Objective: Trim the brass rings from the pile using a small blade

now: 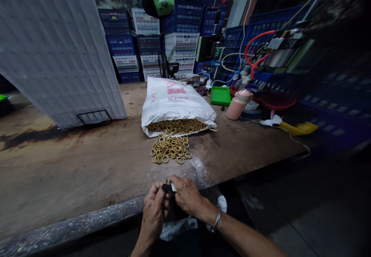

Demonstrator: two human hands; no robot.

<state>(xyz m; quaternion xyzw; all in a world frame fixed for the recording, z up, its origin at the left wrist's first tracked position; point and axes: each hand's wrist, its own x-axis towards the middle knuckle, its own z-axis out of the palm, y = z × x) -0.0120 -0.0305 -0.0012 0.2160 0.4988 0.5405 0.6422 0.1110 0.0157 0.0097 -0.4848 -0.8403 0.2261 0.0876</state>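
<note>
My left hand (155, 206) is closed at the table's front edge, thumb and fingers pinching a brass ring (166, 181) seen nearly edge-on. My right hand (187, 196), with a metal bangle at the wrist, closes around a small black and white tool (167, 188). The tool's dark end reaches the left fingertips beside the ring; its exact kind is hidden by the fingers. Just beyond both hands lies a loose heap of brass rings (171, 148). They spill from the mouth of a white woven sack (176, 102) with red print, which holds many more.
A tall white padded panel (58, 52) stands at left on a wire stand (94, 117). To the right are a pink bottle (239, 104), a green tray (220, 96), a red dish (275, 98) and a yellow scoop (301, 128). Stacked crates (184, 42) line the back.
</note>
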